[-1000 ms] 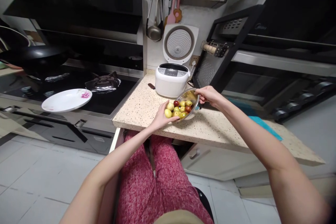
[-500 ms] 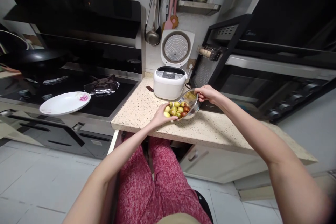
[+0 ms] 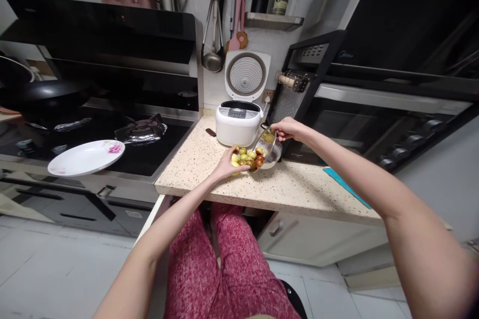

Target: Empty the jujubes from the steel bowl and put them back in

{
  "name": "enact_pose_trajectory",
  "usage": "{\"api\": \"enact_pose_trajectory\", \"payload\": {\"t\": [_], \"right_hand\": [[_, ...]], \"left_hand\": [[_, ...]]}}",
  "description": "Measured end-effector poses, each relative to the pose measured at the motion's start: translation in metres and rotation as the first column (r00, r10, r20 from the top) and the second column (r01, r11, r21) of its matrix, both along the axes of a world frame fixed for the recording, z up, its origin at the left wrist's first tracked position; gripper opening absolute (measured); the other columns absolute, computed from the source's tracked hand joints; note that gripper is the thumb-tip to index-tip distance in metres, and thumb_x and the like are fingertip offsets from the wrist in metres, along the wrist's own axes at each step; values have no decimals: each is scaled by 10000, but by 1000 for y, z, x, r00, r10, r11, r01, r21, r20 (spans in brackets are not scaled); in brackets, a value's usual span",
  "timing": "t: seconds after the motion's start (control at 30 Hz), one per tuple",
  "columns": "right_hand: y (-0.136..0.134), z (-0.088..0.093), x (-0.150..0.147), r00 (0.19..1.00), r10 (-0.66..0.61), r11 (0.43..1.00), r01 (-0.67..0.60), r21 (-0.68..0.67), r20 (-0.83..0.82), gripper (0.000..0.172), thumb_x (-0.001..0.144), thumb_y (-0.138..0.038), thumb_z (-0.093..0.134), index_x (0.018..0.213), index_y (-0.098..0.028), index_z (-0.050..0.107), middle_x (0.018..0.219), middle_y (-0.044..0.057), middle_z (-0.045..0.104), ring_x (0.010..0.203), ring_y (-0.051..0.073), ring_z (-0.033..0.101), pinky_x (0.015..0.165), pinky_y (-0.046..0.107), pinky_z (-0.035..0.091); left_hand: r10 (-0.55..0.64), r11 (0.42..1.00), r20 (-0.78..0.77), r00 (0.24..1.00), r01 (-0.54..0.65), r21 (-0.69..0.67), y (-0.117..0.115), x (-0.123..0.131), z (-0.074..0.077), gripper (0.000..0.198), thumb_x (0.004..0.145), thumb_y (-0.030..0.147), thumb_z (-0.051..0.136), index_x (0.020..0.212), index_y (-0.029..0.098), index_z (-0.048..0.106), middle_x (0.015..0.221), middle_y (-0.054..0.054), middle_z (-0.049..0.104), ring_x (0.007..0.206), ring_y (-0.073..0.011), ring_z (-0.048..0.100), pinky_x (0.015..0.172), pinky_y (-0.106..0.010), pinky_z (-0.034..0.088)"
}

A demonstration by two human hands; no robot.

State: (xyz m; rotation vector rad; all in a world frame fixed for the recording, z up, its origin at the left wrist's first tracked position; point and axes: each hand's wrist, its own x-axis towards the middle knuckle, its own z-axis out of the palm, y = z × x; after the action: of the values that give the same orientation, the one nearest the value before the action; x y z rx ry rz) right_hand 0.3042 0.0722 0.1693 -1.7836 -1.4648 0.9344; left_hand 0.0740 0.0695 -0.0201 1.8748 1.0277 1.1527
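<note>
A shiny metal bowl (image 3: pixel 276 152) is tilted toward the left over the counter, in front of the rice cooker (image 3: pixel 238 129), whose lid stands up. Its right rim is pinched by my right hand (image 3: pixel 287 128). Several green and reddish-brown fruits (image 3: pixel 251 158) lie at the bowl's lower left side and against my left hand (image 3: pixel 227 163). That hand is cupped round the left edge of the fruits, thumb in front and fingers behind. Whether the leftmost fruits rest on the counter or in the bowl is hard to tell.
A white flowered plate (image 3: pixel 87 158) overhangs the front of the stove (image 3: pixel 149 157) at the left. A black wok (image 3: pixel 45 90) sits farther left. The oven (image 3: pixel 359 129) and a teal cloth (image 3: pixel 346 187) are at the right. Below the speckled counter (image 3: pixel 292 184) a drawer stands open.
The bowl looks tipped further, and the fruits have shifted left against my left hand. The view has moved, so the teal cloth now shows at the right.
</note>
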Motion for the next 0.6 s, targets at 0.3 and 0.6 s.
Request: {"api": "enact_pose_trajectory", "payload": {"t": [0.3,0.6], "right_hand": [[8,9,-1,998,-8,1000,8,9,60,387,709,-39,775,479,-181,498,329,-19,471,316,126,541,306,173,432],[-5,21,1,996,-6,998,0,69,90,410,693,-5,785,441,-158,501,316,7,470,274,130,527,259,157,386]], "left_hand": [[4,999,19,1000,-5,49,-1,-1,-3,982,639,542,866,1450,184,444,1464,-205,462,1351,-385,484,1144,-639,376],[19,999,-6,1000,-19,50,-10,-3,3,954,673,527,848,1457,178,430,1448,-203,475,1337,-376,499,1138,-636,403]]}}
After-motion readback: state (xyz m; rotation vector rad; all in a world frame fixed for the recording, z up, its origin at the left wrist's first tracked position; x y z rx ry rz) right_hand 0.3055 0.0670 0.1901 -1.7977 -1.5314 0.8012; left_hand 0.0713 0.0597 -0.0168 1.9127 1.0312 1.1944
